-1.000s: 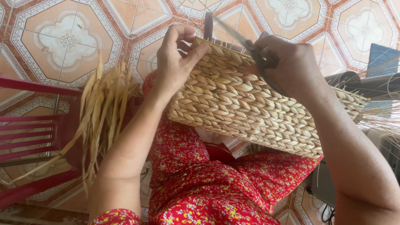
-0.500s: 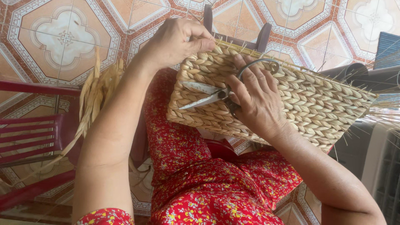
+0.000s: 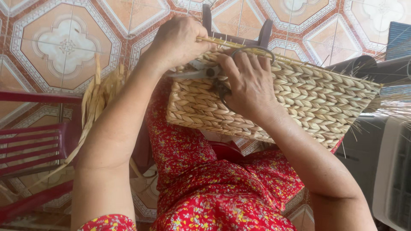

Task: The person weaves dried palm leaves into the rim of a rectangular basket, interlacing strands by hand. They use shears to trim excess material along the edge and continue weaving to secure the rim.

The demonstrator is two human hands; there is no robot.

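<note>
Tiled floor (image 3: pixel 64 47) fills the top of the frame: orange octagonal tiles with pale flower medallions and grey-white borders. A dark red slatted chair (image 3: pixel 30 149) sits at the left edge. Beside it, left of centre, a loose bundle of dried straw strands (image 3: pixel 96 102) hangs downward. At the right edge, a pale slatted appliance casing (image 3: pixel 394 171), and above it some dark rolled material (image 3: pixel 364 66) with stray fibres fanning out.

Woven basket (image 3: pixel 308 102), braided from tan fibre, lies on its side across my lap, centre to right of frame, over my red floral clothing (image 3: pixel 214 192). Its upper edge runs from top centre down toward the right. Loose fibre ends stick out along the rim and the lower right corner. Behind the rim, two dark chair posts (image 3: pixel 265 32) show at top centre.

My left hand (image 3: pixel 177 40), upper centre, is clenched over the basket's top left corner, fingers curled around the rim and a thin strand there.

My right hand (image 3: pixel 248 83) rests on the basket wall just right of the left hand, fingers grasping the scissors (image 3: pixel 201 73). Fingers pass through the dark loop handles; the metal blades point left toward my left hand, lying against the weave just beneath the rim. I cannot tell whether the blades are parted.
</note>
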